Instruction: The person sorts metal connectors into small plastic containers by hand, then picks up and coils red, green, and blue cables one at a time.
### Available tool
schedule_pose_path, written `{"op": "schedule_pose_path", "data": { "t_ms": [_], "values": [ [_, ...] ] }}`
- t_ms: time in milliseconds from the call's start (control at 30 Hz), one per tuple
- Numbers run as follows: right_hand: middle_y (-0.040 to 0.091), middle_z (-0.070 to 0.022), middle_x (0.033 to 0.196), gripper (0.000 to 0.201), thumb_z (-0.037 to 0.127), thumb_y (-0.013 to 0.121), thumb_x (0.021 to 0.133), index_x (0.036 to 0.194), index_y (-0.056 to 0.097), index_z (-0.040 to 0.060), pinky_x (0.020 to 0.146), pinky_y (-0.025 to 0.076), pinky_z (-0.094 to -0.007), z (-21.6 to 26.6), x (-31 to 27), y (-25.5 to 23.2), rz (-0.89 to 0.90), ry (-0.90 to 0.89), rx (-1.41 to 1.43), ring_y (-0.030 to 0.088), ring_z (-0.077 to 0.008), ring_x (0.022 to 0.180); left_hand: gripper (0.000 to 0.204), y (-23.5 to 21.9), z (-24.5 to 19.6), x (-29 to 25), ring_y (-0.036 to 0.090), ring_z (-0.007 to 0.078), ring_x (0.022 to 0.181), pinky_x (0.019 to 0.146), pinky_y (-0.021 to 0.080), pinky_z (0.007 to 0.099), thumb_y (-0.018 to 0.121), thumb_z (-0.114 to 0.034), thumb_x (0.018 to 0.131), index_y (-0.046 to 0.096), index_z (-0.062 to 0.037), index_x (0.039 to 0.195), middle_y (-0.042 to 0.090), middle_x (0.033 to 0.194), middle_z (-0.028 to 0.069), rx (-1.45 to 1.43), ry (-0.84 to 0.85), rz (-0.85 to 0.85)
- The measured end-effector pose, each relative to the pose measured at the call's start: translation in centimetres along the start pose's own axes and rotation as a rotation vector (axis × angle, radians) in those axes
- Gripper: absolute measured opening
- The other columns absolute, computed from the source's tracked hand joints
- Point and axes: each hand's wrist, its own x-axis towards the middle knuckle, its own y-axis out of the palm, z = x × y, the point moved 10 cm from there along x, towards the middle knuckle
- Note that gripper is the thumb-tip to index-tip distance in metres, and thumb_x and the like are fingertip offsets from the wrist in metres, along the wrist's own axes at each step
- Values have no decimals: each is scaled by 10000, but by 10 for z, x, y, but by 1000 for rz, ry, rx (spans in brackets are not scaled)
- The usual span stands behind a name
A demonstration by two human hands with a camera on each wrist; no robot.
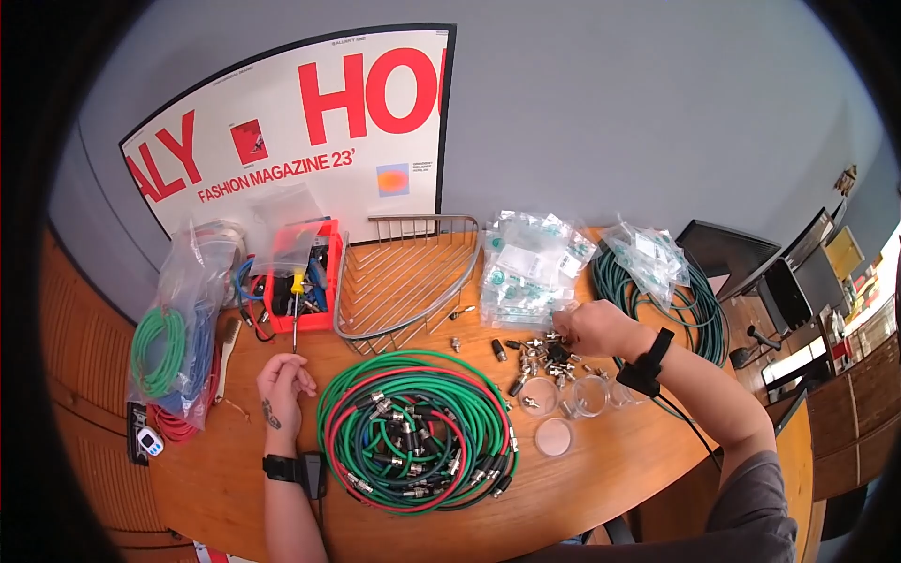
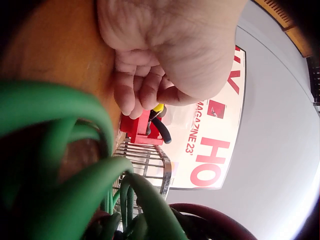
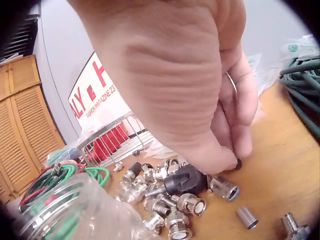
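My left hand (image 1: 284, 387) rests on its side on the table, left of a big coil of green and red cables (image 1: 340, 383) with metal-ended connectors. Its fingers hang loosely curled and hold nothing; in the left wrist view, green cable loops (image 2: 75, 105) stand close by the palm. At the pile of metal and black coaxial connectors (image 1: 540, 359), my right hand (image 1: 601, 328) reaches down with thumb and fingers together. Between those fingertips, the right wrist view shows a small black piece (image 3: 238, 164), mostly hidden. Loose connectors such as a silver sleeve (image 3: 247, 218) lie beside the pile.
Round clear dishes (image 1: 554, 437) stand just in front of the pile. Behind are a wire rack (image 1: 404, 277), bagged parts (image 1: 530, 272) and a dark green cable coil (image 1: 699, 324). A red bin (image 1: 324, 314) with a yellow-handled screwdriver (image 1: 297, 284) and bagged cables (image 1: 174, 347) stand left.
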Motion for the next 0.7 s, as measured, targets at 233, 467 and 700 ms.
{"op": "schedule_pose_path", "data": {
  "t_ms": [233, 467, 700],
  "values": [
    [676, -92, 743, 189, 83, 659, 710, 878, 576, 106, 589, 500, -404, 10, -36, -47, 17, -20, 65, 671, -299, 699, 152, 0, 1, 0, 568, 139, 553, 480, 463, 251, 513, -99, 975, 614, 9, 938, 551, 643, 48, -4, 10, 3],
    [720, -55, 800, 196, 111, 735, 755, 865, 584, 51, 663, 523, -342, 49, -75, -35, 288, -53, 329, 709, -230, 768, 150, 2, -1, -1, 570, 138, 557, 480, 462, 249, 513, -95, 974, 614, 10, 938, 553, 646, 47, -2, 3, 14],
    [721, -98, 887, 272, 123, 732, 761, 1029, 713, 74, 703, 533, -354, 22, -26, -42, -10, -101, 379, 698, -267, 808, 142, 1, -1, -2, 574, 142, 555, 486, 465, 250, 519, -89, 971, 616, 8, 935, 558, 644, 48, -1, 5, -1]
  ]
}}
